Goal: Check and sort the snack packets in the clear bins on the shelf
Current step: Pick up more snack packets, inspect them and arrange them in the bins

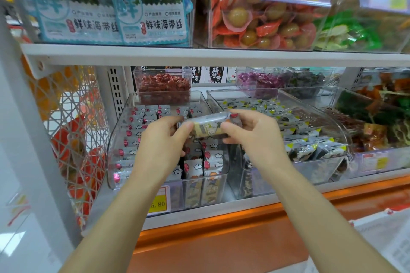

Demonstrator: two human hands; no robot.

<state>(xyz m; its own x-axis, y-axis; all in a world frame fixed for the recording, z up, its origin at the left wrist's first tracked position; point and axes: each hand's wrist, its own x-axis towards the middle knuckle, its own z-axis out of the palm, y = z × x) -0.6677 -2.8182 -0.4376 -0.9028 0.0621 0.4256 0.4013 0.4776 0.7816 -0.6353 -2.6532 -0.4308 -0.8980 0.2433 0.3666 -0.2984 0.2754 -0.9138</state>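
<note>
Both hands hold one long snack packet (pixel 208 126), silver with a dark printed middle, level above the left clear bin (pixel 117 139). My left hand (pixel 164 139) grips its left end and my right hand (pixel 250 133) pinches its right end between thumb and fingers. The left bin holds several white packets with red dots and cloud prints (pixel 137 122), standing in rows. The clear bin to the right (pixel 321 168) holds several grey and black packets with yellow corners (pixel 310 146).
A small clear box of red sweets (pixel 164 88) sits at the back of the left bin. Further bins with brown and green snacks (pixel 377 117) stand at the right. A white shelf board (pixel 199 55) hangs close above. A yellow price tag (pixel 158 203) and the orange ledge (pixel 221 239) lie below.
</note>
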